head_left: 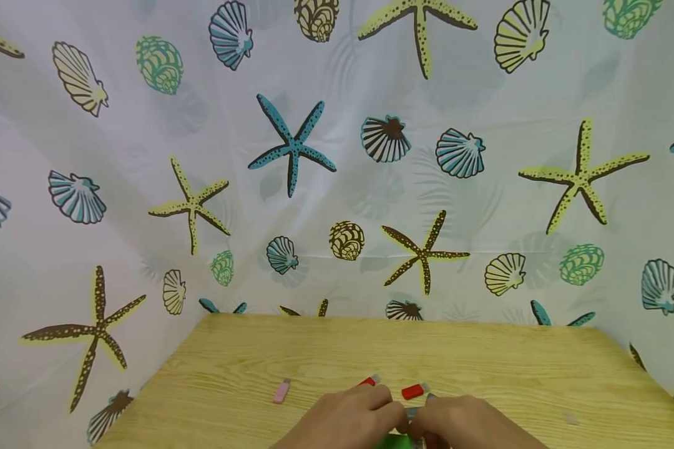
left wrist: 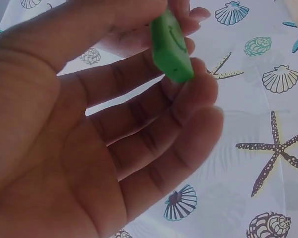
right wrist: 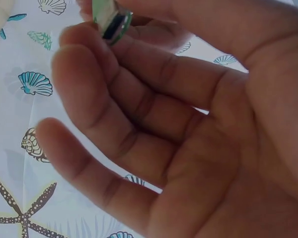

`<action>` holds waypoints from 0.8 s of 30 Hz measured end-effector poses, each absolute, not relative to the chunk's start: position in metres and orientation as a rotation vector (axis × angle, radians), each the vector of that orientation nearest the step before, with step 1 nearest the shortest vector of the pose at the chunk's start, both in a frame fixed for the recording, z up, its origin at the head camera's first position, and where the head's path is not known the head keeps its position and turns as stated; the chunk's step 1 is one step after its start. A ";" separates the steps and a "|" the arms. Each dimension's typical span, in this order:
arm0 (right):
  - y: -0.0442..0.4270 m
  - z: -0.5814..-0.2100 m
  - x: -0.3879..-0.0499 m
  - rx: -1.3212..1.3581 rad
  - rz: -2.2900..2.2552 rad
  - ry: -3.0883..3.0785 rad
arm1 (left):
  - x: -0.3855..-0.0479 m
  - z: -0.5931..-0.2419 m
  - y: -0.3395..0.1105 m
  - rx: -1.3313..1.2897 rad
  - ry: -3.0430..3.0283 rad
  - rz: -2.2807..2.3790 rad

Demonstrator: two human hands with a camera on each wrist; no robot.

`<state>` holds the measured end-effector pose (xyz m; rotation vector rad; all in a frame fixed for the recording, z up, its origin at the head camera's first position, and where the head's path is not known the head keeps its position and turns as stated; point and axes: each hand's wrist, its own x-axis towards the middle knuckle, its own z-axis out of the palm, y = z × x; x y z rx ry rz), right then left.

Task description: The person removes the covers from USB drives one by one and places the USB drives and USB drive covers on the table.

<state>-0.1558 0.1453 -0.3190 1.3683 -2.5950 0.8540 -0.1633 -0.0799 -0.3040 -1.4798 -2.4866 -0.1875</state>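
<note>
While the left hand pinches the green stick between thumb and fingers, the right hand grips it at its metal end, both meeting above the table's near side. Just beyond them lie two red sticks, the left one partly hidden and the right one beside it. A pink stick lies farther left; a patterned curtain hangs behind.

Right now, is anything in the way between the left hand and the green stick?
No, nothing visible is: the left hand already pinches the green stick. The right hand is at its other end, and the red sticks lie beyond both hands.
</note>
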 end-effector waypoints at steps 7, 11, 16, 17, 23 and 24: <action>0.146 -0.319 -0.156 1.334 0.838 -2.646 | -0.162 -0.303 -0.078 -1.495 -2.491 -0.224; 0.146 -0.318 -0.155 1.320 0.878 -2.682 | -0.163 -0.303 -0.077 -1.527 -2.505 -0.277; 0.146 -0.318 -0.151 1.306 0.937 -2.698 | -0.163 -0.304 -0.080 -1.588 -2.492 -0.345; 0.146 -0.318 -0.150 1.299 0.947 -2.700 | -0.163 -0.304 -0.080 -1.599 -2.482 -0.352; 0.144 -0.317 -0.147 1.231 0.972 -2.750 | -0.163 -0.304 -0.082 -1.628 -2.444 -0.371; 0.143 -0.316 -0.146 1.221 0.975 -2.759 | -0.163 -0.305 -0.082 -1.629 -2.439 -0.373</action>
